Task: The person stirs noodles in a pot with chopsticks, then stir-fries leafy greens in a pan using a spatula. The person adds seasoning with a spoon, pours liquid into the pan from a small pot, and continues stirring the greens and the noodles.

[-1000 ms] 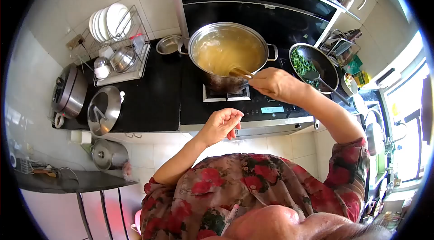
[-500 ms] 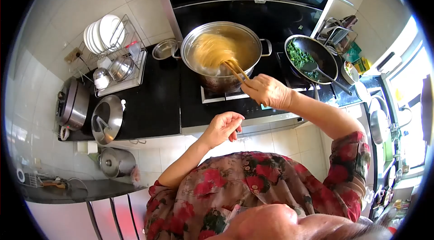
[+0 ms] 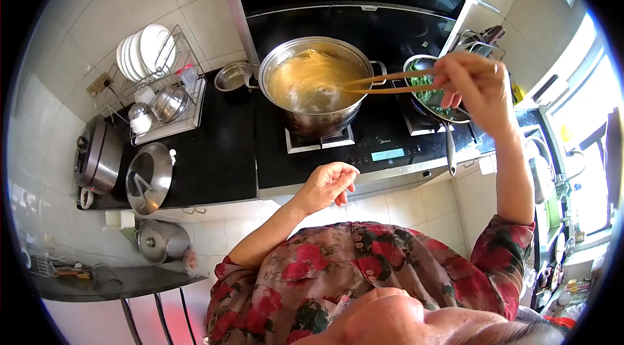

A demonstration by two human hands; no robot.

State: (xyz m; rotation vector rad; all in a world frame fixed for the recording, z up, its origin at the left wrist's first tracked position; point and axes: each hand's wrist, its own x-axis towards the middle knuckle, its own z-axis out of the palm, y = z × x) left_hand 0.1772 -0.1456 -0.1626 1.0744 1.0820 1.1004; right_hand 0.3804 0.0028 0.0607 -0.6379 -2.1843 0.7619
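Observation:
My right hand (image 3: 480, 88) is closed around long wooden chopsticks (image 3: 406, 90), held nearly level over the wok. Their far tips reach into the pale noodles (image 3: 305, 70) in cloudy water. These fill a large steel pot (image 3: 318, 122) on the left burner. My left hand (image 3: 327, 185) hovers before the counter's front edge, its fingers loosely curled with nothing visible in them. Partly hidden behind my right hand, a wok (image 3: 448, 114) of chopped greens (image 3: 426, 88) sits on the right burner, its handle toward me.
Left of the pot are a small steel bowl (image 3: 232, 76), a dish rack (image 3: 170, 129) with plates, an upright steel lid (image 3: 149, 177) and a rice cooker (image 3: 104, 153). A range hood panel (image 3: 351, 26) rises behind the burners. Another lidded pot (image 3: 164, 241) stands lower left.
My right hand has moved up and right, swinging the chopsticks from steep to nearly level. The noodles have spread lower in the pot. My left hand stays almost in place.

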